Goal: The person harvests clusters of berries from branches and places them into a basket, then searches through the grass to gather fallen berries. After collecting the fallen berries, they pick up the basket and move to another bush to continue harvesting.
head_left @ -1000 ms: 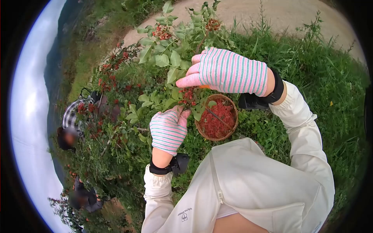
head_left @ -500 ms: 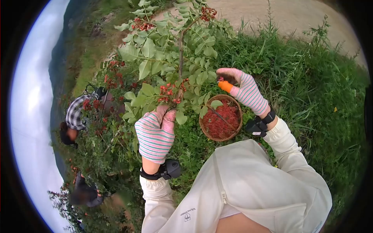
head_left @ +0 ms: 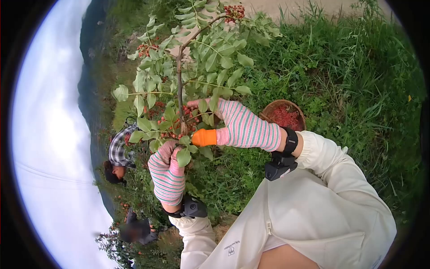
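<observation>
My left hand [head_left: 167, 173], in a striped knit glove, is closed around the lower part of a leafy branch [head_left: 180, 76]. Small red berries [head_left: 169, 134], like Sichuan pepper, grow in clusters along the stem just above that grip. My right hand [head_left: 244, 124] wears a matching glove with an orange cover on the thumb. It reaches in from the right, fingers behind the leaves and thumb apart from them, with the berries between or close by. Leaves partly hide its fingertips. A round wicker basket [head_left: 268, 107] holding picked red berries [head_left: 286, 116] stands right of my right hand.
Another person in a checked shirt [head_left: 120, 147] is among the bushes at left, and a second person in dark clothes [head_left: 142, 231] is lower down. Grass [head_left: 340, 94] covers the ground at right. More berries [head_left: 234, 13] hang at the branch tip.
My right hand has moved left from above the basket to the berry clusters beside my left hand. The branch now leans more to the left; my left hand still grips it.
</observation>
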A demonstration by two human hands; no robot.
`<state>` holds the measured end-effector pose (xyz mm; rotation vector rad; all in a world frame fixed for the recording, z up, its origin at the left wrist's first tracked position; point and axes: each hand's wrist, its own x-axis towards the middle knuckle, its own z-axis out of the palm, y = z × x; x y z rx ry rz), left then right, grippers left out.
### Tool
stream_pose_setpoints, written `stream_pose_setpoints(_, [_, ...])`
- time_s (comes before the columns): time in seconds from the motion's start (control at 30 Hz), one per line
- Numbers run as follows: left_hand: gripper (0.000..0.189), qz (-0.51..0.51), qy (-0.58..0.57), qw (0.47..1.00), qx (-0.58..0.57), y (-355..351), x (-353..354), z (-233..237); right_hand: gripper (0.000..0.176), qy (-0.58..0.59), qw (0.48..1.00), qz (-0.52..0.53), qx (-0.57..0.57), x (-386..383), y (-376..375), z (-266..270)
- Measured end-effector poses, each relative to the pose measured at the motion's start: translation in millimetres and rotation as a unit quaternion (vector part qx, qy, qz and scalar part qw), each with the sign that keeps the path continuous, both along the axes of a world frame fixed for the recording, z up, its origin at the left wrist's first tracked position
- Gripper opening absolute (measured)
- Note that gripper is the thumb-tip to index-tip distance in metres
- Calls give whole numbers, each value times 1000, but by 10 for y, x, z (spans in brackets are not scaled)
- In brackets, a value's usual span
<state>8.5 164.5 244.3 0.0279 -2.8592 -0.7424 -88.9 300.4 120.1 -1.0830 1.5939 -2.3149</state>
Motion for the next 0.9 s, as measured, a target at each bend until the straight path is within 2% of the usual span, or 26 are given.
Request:
stream_pose_setpoints(0.03, [31,8,-12,1000,20,-7,3,33,73,-28,991,-15,-132,55,18,54])
stream_pose_setpoints(0.07, [30,36,-29,997,66,-24,14,52,73,-29,990,-14,-137,13,-71,2])
stream_pose_setpoints(0.17, [30,30,-24,997,72,17,-15,99,81,-13,963,-5,-267,-128,-308,-103])
stream_pose_setpoints(0.23, [32,15,-29,998,60,-36,-20,100,80,10,968,21,-250,-147,-228,48])
stream_pose_setpoints(0.27, [32,30,-33,997,66,-11,-28,105,71,-72,927,111,-350,-113,-275,115])
stream_pose_setpoints(0.37, [31,44,-43,995,72,-31,-33,114,61,-101,943,127,-289,-126,-187,72])
stream_pose_setpoints(0.43, [29,42,-49,995,73,-46,-23,103,64,-36,956,119,-264,-211,-156,34])
stream_pose_setpoints(0.5, [29,54,-38,990,125,-36,2,73,56,42,989,-15,-138,-234,-81,56])
stream_pose_setpoints(0.53, [29,55,-38,990,125,-68,9,65,56,-4,996,74,-49,-246,-7,116])
stream_pose_setpoints(0.57, [29,60,-45,991,109,-126,4,57,56,-5,996,73,-49,-283,-52,95])
stream_pose_setpoints(0.63, [29,61,-52,993,91,-193,12,51,56,92,966,78,-231,-347,-127,100])
stream_pose_setpoints(0.67, [29,73,-39,993,83,-211,36,54,57,78,975,111,-175,-366,-93,86])
stream_pose_setpoints(0.73, [29,83,-25,993,75,-197,39,53,57,71,978,96,-168,-371,-85,44])
stream_pose_setpoints(0.8, [28,52,-33,989,132,-147,14,53,57,56,984,74,-152,-391,-108,-1])
stream_pose_setpoints(0.9, [29,48,-40,993,99,-198,-25,41,57,39,989,54,-135,-386,-54,1])
